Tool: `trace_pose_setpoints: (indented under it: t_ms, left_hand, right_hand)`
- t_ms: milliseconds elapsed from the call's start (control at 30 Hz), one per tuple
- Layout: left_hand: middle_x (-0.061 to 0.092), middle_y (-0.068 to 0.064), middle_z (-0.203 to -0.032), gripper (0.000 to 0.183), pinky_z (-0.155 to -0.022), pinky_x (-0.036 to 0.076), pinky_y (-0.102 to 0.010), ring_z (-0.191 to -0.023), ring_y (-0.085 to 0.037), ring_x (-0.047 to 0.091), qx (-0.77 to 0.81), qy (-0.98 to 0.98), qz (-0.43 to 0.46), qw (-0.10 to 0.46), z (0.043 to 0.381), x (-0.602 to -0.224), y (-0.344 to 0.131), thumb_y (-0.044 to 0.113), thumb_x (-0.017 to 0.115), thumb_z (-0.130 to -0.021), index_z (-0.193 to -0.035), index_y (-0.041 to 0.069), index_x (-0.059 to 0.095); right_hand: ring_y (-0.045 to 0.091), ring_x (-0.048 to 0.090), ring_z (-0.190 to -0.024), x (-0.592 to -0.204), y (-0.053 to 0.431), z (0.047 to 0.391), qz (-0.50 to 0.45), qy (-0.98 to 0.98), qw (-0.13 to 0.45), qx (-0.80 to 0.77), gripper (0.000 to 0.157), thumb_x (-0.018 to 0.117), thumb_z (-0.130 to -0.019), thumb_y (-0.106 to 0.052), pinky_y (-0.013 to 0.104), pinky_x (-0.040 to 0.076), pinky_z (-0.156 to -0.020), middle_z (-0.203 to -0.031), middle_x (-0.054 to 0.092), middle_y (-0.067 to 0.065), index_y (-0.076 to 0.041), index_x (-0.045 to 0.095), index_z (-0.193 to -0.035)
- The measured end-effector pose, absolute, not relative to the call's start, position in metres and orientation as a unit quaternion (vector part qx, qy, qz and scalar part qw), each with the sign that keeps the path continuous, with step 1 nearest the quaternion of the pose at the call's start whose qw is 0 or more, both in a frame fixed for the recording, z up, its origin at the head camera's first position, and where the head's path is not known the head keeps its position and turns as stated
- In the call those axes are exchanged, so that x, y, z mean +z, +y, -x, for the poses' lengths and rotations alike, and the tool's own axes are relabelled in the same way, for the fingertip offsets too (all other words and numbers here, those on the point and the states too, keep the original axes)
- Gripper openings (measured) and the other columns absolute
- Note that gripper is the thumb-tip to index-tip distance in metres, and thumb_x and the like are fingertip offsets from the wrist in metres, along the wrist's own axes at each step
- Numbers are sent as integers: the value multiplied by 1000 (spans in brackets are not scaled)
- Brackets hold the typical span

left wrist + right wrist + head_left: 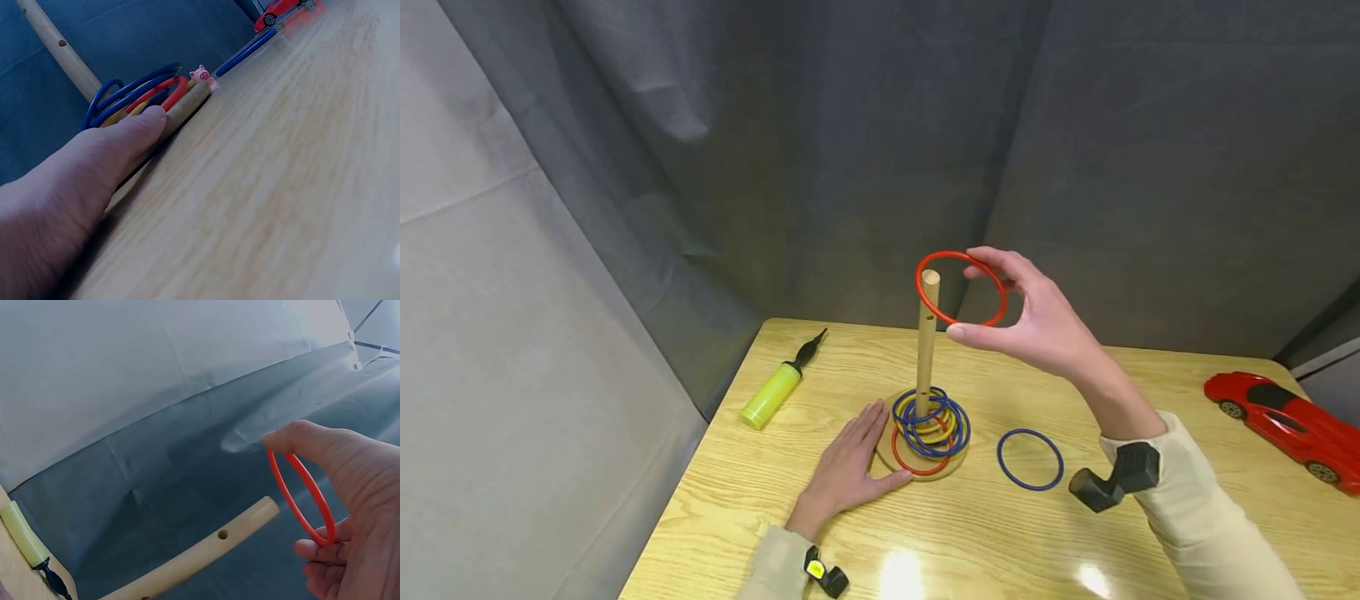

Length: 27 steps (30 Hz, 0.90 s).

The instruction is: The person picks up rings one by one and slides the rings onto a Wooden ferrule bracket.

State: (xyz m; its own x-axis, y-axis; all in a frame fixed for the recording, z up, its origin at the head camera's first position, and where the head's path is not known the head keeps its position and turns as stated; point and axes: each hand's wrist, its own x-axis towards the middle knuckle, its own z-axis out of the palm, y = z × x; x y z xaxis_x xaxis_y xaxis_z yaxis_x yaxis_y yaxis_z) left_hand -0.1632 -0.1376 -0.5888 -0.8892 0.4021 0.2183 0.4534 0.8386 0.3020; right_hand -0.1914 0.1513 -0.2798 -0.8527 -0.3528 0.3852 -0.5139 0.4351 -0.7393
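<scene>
My right hand (1037,317) holds a red ring (919,287) between thumb and fingers. In the head view this ring overlaps the top of an upright wooden peg (927,350); the right wrist view shows it beside the peg's tip, not around it. Blue, yellow and red rings (958,429) lie piled round the peg's foot on a round wooden base (886,457). With straight fingers spread and thumb apart, my left hand (848,467) rests against the base's left edge. In the left wrist view the thumb (140,128) touches the rim.
A blue ring (1063,462) lies on the table (760,500), right of the base. A yellow-green hand pump (772,393) lies at the left, and a red toy car (1288,425) stands at the right. A small pink pig (201,75) shows near the base. Dark cloth hangs behind.
</scene>
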Motion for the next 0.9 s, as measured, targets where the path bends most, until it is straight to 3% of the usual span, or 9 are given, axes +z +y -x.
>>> trace_pose_setpoints:
  t_ms: [500, 900]
  left_hand:
    - [16, -5, -175, 112, -128, 27, -44, -161, -22, 16, -178, -955, 224, 77, 162, -588, -135, 87, 46, -89, -168, 11, 20]
    - [16, -4, -175, 112, -129, 25, -43, -161, -23, 16, -169, -956, 225, 78, 163, -588, -134, 88, 44, -90, -168, 12, 18]
  right_hand:
    - [23, 48, -126, -308, 142, 205, -265, -860, 50, 434, 85, 91, -80, -37, 49, 40, -106, -134, 61, -1, -18, 50, -152]
    - [29, 49, -126, -363, 139, 205, -268, -880, 34, 390, 93, 93, -76, -44, 58, 49, -102, -136, 58, 10, -11, 50, -151]
